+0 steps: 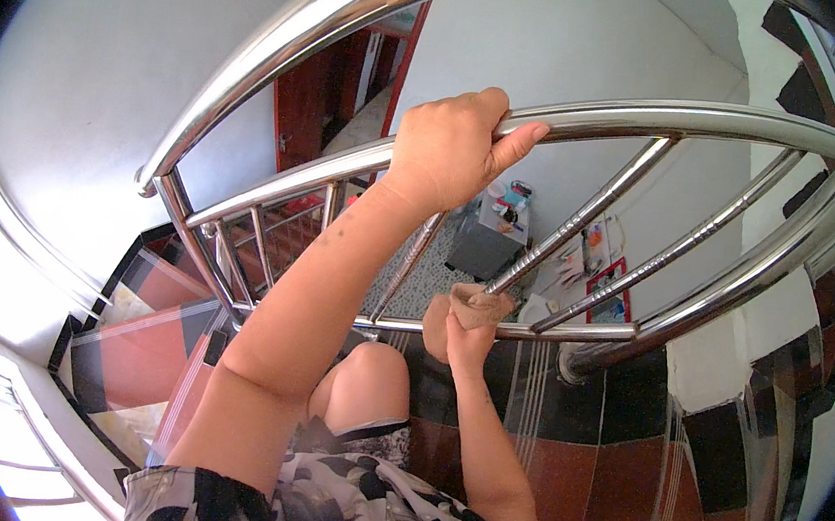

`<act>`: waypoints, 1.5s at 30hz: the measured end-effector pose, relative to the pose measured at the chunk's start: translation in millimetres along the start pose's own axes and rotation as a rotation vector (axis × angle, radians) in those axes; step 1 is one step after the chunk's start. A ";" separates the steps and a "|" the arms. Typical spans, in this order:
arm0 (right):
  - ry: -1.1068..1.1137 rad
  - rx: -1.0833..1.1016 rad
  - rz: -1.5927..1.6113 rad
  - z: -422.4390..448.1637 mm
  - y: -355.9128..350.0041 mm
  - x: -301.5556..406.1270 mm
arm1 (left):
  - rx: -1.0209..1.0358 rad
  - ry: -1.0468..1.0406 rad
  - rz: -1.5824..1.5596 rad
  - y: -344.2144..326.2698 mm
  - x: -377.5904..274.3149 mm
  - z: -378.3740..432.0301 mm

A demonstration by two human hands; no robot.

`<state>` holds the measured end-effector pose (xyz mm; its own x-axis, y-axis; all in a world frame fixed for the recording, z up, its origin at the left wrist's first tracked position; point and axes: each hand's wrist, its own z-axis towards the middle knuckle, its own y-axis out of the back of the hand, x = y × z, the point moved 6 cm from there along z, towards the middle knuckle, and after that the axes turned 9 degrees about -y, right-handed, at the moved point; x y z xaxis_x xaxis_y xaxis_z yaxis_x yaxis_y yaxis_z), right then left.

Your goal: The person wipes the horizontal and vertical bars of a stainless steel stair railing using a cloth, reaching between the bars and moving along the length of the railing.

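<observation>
Ahead of me curves a stainless steel stair railing (620,118) with slanted metal balusters (588,213). My left hand (452,139) grips the middle rail from above, its thumb lying along the near side. Lower down, my right hand (471,341) holds a crumpled brown cloth (477,308) around the foot of one baluster, just at the bottom rail (561,333). Part of the cloth hangs to the left of that hand. The fingers of my right hand are partly hidden by the cloth.
Red and black tiled steps (614,490) curve around me. A dark phone-like object (214,348) lies on a step at the left. Below, beyond the railing, stand a grey cabinet (491,237) bearing small items and a red-framed thing (610,294). A red-brown door (299,117) stands open.
</observation>
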<state>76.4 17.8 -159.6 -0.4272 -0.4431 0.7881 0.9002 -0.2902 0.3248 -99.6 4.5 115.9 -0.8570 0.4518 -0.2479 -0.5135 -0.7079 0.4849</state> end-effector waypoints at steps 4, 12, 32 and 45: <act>-0.129 0.077 0.099 5.9 3.3 -4.2 | 0.006 0.001 -0.018 -0.9 0.2 -0.1; -0.173 0.106 0.292 59.9 39.8 56.6 | -0.010 -0.022 0.013 0.0 0.5 -1.1; -0.054 -0.021 0.461 117.1 64.1 124.3 | -0.032 0.001 0.018 1.0 0.9 -1.5; -0.126 0.197 0.017 6.9 -4.8 1.3 | -0.037 -0.011 0.031 -0.2 0.7 -0.9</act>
<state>72.1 24.5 -156.5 -0.4095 -0.3335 0.8492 0.9114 -0.1070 0.3974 -100.2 4.5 114.8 -0.8718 0.4353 -0.2246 -0.4886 -0.7411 0.4604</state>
